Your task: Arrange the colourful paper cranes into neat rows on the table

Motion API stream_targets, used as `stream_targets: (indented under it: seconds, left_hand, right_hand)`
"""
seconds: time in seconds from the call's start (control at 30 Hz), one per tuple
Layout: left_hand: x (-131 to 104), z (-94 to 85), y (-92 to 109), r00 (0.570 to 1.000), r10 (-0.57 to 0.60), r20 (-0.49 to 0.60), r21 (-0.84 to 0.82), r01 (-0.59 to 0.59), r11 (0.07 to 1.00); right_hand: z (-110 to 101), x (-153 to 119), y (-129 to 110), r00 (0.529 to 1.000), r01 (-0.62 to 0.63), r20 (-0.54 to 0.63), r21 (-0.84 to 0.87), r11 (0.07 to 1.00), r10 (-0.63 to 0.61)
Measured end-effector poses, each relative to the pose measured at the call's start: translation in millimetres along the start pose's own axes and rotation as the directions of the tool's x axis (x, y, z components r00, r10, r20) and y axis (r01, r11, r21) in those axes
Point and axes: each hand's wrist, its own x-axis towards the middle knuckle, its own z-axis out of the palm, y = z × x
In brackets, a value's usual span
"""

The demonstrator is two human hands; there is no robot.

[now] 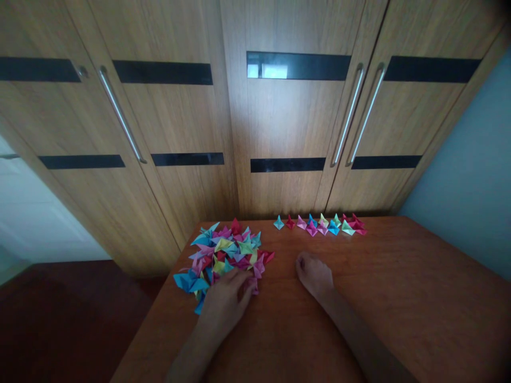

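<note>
On the left of the table (399, 276), the left hand (227, 298) bends its fingers over heaped folded-paper pieces (224, 246), any pinch hidden, while the right hand (315, 274), mid-table, looks loosely fisted, contents unclear, and since the pieces overlap, one pull could drag neighbours loose.

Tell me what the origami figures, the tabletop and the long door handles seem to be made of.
The origami figures look like matte paper: thin, sharply creased, with crisp points. The tabletop seems to be wood or wood-look laminate with a soft sheen, judging by its reddish-brown, faintly grained surface. The long door handles appear to be metal, perhaps steel, from their silvery shine.
</note>
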Motion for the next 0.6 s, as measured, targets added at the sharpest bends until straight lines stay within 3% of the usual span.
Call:
stream_targets:
  seconds: [0.23, 0.6]
  left_hand:
    - [-5.8, 19.2, 14.8, 0.989, -0.017, 0.148, 0.152, -0.006, 0.988]
    - [-22.4, 19.4, 5.5, 0.999, 0.013, 0.034, 0.155, -0.018, 0.988]
  right_hand:
    - [-3.3, -3.9, 4.7, 0.998, 0.062, -0.028, 0.085, 0.994, -0.059]
    - [-2.8, -3.7, 6.9, 0.998, 0.065, -0.021, 0.118, 0.991, -0.063]
